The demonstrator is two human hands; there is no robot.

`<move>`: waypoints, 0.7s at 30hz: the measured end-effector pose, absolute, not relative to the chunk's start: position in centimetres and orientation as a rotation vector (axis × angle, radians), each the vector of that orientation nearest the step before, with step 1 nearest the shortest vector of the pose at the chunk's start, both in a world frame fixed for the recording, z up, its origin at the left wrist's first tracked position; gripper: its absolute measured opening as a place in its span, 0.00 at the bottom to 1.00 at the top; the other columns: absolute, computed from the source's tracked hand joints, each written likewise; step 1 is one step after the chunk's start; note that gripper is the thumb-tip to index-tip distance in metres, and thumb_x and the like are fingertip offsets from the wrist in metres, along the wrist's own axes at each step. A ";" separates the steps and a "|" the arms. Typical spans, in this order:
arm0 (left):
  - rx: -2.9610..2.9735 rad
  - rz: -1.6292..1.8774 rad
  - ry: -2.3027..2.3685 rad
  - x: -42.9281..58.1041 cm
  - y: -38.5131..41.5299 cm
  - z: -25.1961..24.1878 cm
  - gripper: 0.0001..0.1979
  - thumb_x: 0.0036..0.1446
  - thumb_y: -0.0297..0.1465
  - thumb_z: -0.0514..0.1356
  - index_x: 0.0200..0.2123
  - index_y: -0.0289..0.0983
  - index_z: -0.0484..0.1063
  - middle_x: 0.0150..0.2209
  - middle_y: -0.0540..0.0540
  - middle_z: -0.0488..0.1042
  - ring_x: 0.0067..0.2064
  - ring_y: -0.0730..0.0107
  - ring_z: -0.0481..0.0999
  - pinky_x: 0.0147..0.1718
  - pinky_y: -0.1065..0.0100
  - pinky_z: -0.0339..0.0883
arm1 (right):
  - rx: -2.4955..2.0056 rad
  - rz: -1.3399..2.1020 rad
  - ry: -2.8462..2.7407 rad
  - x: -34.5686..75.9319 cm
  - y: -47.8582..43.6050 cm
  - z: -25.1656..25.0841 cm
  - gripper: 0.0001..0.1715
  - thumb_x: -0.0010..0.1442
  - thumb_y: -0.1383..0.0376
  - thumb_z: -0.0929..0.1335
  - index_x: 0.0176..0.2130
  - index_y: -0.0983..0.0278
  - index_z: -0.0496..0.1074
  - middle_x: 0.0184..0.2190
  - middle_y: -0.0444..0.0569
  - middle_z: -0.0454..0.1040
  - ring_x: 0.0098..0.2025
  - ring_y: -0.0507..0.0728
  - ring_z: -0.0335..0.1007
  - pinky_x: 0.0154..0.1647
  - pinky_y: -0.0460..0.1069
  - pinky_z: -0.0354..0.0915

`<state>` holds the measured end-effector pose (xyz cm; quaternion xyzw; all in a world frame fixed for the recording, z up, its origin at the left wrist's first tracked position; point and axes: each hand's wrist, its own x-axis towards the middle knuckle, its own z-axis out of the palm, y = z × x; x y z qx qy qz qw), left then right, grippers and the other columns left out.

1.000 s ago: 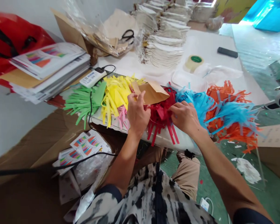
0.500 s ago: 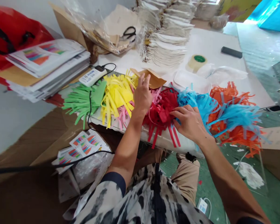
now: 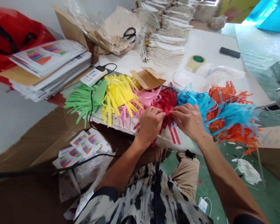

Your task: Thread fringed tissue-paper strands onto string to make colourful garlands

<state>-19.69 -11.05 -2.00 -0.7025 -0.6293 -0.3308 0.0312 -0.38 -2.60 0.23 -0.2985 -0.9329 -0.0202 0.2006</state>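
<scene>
Fringed paper bunches lie in a row along the table edge: green (image 3: 84, 96), yellow (image 3: 119, 95), pink (image 3: 148, 97), red (image 3: 168, 99), blue (image 3: 197, 101) and orange (image 3: 224, 93), with more blue strips across the orange. My left hand (image 3: 151, 123) is closed on the left side of the red bunch, fingertips pinching its paper. Close beside it, my right hand (image 3: 188, 119) pinches the same red paper from the right. A folded brown paper piece (image 3: 149, 79) rests behind the pink bunch.
Behind are stacked white bundles (image 3: 165, 46), a tape roll (image 3: 196, 62), a clear plastic tray (image 3: 189, 81) and black scissors (image 3: 130, 33). At left stand printed sheets (image 3: 51, 68) and a white device (image 3: 93, 75) with a black cable hanging over the table edge.
My left hand has moved from the brown paper down and right to the red bunch, where it closed. My right hand stays on the red bunch. The pink bunch shows more.
</scene>
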 end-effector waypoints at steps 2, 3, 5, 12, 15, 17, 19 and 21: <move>-2.160 -1.088 -1.988 -19.8 -11.0 -1.8 0.06 0.66 0.28 0.66 0.40 0.42 0.84 0.41 0.46 0.84 0.46 0.59 0.78 0.46 0.58 0.72 | -0.837 -0.052 -2.612 -0.3 -2.8 0.1 0.15 0.74 0.61 0.66 0.50 0.57 0.83 0.51 0.49 0.85 0.51 0.63 0.73 0.49 0.60 0.57; -2.156 -1.130 -2.013 -19.8 -10.9 -1.7 0.06 0.65 0.26 0.67 0.39 0.42 0.85 0.41 0.47 0.84 0.46 0.60 0.78 0.46 0.58 0.72 | -0.844 -0.046 -2.611 -0.3 -2.8 0.0 0.15 0.74 0.61 0.66 0.51 0.58 0.83 0.51 0.50 0.84 0.51 0.63 0.73 0.49 0.60 0.57; -2.146 -1.253 -2.067 -19.8 -10.9 -1.5 0.06 0.63 0.25 0.69 0.38 0.42 0.85 0.40 0.47 0.85 0.45 0.61 0.80 0.48 0.59 0.73 | -0.859 -0.022 -2.603 -0.2 -3.0 -0.1 0.15 0.73 0.61 0.66 0.52 0.58 0.82 0.52 0.51 0.84 0.52 0.64 0.73 0.49 0.60 0.58; -1.976 -1.580 -2.003 -20.6 -9.1 0.7 0.05 0.63 0.29 0.69 0.40 0.44 0.86 0.41 0.47 0.80 0.45 0.65 0.79 0.49 0.60 0.75 | -0.962 -0.014 -2.399 -0.7 -3.9 0.9 0.21 0.71 0.60 0.68 0.60 0.58 0.78 0.60 0.53 0.79 0.57 0.67 0.73 0.54 0.62 0.63; -1.876 -1.505 -1.898 -21.3 -7.7 2.7 0.04 0.64 0.32 0.70 0.41 0.46 0.86 0.43 0.46 0.77 0.47 0.63 0.75 0.51 0.57 0.74 | -1.000 -0.033 -2.317 -1.0 -4.0 2.0 0.24 0.69 0.63 0.67 0.63 0.56 0.75 0.63 0.54 0.76 0.59 0.69 0.73 0.56 0.64 0.64; -1.851 -1.497 -1.877 -21.7 -6.9 3.9 0.03 0.63 0.32 0.71 0.39 0.46 0.86 0.41 0.46 0.78 0.48 0.61 0.75 0.53 0.55 0.73 | -1.010 -0.053 -2.251 -1.2 -4.1 2.8 0.25 0.69 0.64 0.67 0.63 0.57 0.74 0.62 0.56 0.76 0.60 0.69 0.72 0.57 0.65 0.65; -1.854 -1.558 -1.858 -22.2 -6.4 4.8 0.04 0.64 0.30 0.70 0.39 0.47 0.85 0.39 0.47 0.78 0.47 0.61 0.75 0.52 0.55 0.74 | -1.000 -0.072 -2.191 -1.3 -4.2 3.7 0.25 0.69 0.65 0.66 0.63 0.57 0.74 0.61 0.57 0.76 0.60 0.69 0.73 0.58 0.66 0.66; -1.888 -1.676 -1.813 -22.5 -6.1 5.3 0.05 0.66 0.30 0.68 0.41 0.48 0.84 0.36 0.48 0.77 0.43 0.64 0.76 0.48 0.58 0.75 | -0.982 -0.079 -2.157 -1.4 -4.3 4.5 0.24 0.70 0.65 0.66 0.63 0.57 0.73 0.61 0.56 0.77 0.60 0.69 0.73 0.59 0.67 0.67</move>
